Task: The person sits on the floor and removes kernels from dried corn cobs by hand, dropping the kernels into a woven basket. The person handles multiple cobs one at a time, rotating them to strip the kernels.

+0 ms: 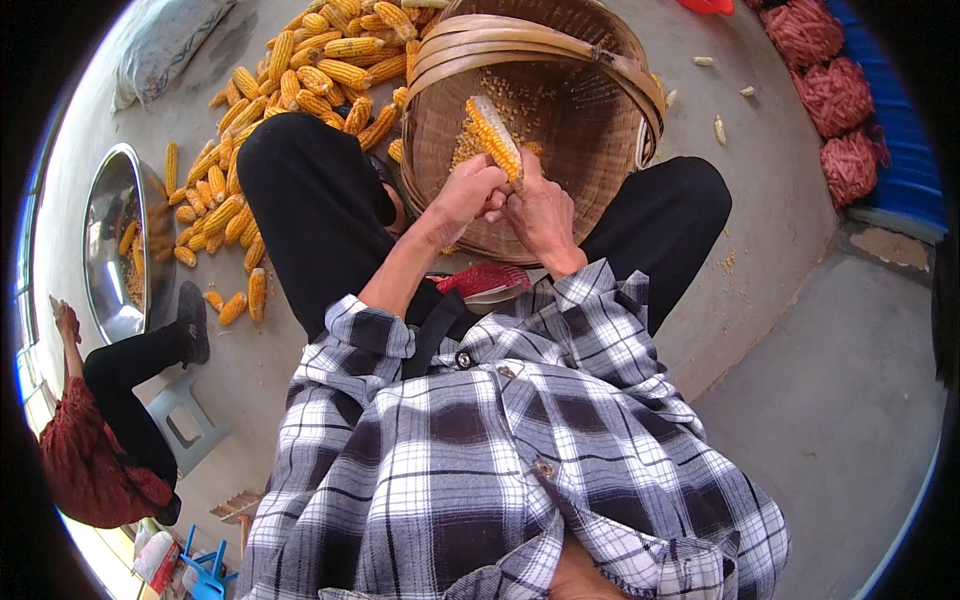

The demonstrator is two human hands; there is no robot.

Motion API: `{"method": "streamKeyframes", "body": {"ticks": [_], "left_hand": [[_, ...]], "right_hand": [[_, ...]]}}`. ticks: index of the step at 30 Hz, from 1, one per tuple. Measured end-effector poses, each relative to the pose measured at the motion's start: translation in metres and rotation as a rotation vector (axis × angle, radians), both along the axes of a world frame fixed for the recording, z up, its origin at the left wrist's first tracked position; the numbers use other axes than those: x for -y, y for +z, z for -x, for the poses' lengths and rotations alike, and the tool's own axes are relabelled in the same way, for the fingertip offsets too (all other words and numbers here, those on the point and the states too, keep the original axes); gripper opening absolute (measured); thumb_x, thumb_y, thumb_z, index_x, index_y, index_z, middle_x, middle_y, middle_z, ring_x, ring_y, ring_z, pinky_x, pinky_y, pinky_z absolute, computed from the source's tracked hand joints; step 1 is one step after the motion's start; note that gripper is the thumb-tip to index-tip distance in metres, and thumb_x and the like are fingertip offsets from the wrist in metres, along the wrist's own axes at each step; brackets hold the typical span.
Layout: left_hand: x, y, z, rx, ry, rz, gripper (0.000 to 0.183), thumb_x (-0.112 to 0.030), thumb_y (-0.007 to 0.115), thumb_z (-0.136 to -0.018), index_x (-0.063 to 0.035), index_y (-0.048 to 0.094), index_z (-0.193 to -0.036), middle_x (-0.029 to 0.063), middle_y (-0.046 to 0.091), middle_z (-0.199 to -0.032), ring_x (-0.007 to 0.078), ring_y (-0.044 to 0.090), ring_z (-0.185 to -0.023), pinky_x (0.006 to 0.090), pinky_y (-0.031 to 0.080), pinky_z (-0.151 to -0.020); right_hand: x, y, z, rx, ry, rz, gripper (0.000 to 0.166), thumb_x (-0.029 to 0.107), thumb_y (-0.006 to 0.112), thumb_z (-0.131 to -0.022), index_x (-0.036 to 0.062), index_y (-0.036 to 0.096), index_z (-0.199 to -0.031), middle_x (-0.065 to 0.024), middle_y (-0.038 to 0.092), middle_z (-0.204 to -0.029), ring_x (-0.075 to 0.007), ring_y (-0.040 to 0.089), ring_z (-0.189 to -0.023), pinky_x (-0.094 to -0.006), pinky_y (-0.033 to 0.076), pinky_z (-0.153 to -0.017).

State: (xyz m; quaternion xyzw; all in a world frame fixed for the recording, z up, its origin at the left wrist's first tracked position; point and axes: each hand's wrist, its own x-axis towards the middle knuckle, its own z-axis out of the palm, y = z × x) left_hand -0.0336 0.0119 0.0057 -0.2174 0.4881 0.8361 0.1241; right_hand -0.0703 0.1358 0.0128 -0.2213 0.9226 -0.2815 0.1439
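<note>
Both my hands are on one ear of corn point(493, 139), tilted over a woven bamboo basket point(592, 112) between my knees. A pale strip of bare cob runs along the ear's upper right side; yellow kernels cover the rest. My left hand point(471, 189) has its fingers curled at the ear's lower end. My right hand point(541, 214) grips that same end from the other side, its thumb and fingers partly hidden. Loose kernels point(517, 105) lie on the basket floor. A broad split-bamboo handle point(517, 37) arches over the basket's far part.
Ears of corn point(322, 67) are heaped at the far left. Beyond my left knee stands a steel basin point(154, 285) holding corn. A co-worker point(105, 457) sits beside it near a grey stool point(184, 420). Red mesh sacks point(832, 97) line the right; bare cobs point(720, 129) dot the floor.
</note>
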Motion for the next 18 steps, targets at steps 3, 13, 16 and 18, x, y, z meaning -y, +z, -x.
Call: {"method": "streamKeyframes", "body": {"ticks": [3, 13, 16, 18], "left_hand": [[-0.002, -0.002, -0.001, 0.017, -0.038, 0.016, 0.011, -0.014, 0.046, -0.083, -0.0051, 0.051, -0.087, -0.0019, 0.045, -0.065, 0.0061, 0.041, -0.049, 0.0222, 0.034, -0.04], [-0.012, -0.006, 0.0, 0.149, 0.125, 0.008, 0.009, -0.012, 0.044, -0.082, -0.0065, 0.05, -0.085, -0.0025, 0.045, -0.065, 0.0045, 0.04, -0.051, 0.0211, 0.032, -0.041], [0.0, -0.013, -0.004, 0.014, 0.061, -0.166, 0.01, -0.011, 0.049, -0.083, -0.0027, 0.053, -0.088, -0.0009, 0.046, -0.063, 0.0062, 0.042, -0.049, 0.0226, 0.035, -0.039], [-0.005, -0.006, -0.003, -0.018, 0.001, -0.034, 0.013, -0.017, 0.054, -0.086, -0.0044, 0.051, -0.085, -0.0025, 0.045, -0.063, 0.0041, 0.038, -0.047, 0.0199, 0.032, -0.038]], "right_hand": [[0.0, 0.001, -0.002, -0.09, 0.039, -0.066, 0.049, 0.017, 0.06, -0.077, 0.0068, 0.037, -0.119, -0.0202, 0.062, -0.074, -0.0395, 0.062, -0.067, -0.0479, 0.047, -0.057], [0.005, -0.008, -0.003, 0.032, -0.025, -0.067, 0.046, 0.021, 0.058, -0.079, 0.0101, 0.039, -0.12, -0.0209, 0.063, -0.077, -0.0404, 0.062, -0.073, -0.0486, 0.047, -0.062], [0.0, -0.006, 0.001, 0.093, -0.069, 0.058, 0.04, 0.022, 0.056, -0.08, 0.0125, 0.042, -0.116, -0.0216, 0.063, -0.076, -0.0409, 0.061, -0.074, -0.0496, 0.046, -0.063], [0.0, -0.006, 0.001, 0.09, -0.071, 0.093, 0.037, 0.023, 0.056, -0.08, 0.012, 0.043, -0.113, -0.0217, 0.062, -0.075, -0.0406, 0.061, -0.073, -0.0499, 0.046, -0.063]]}}
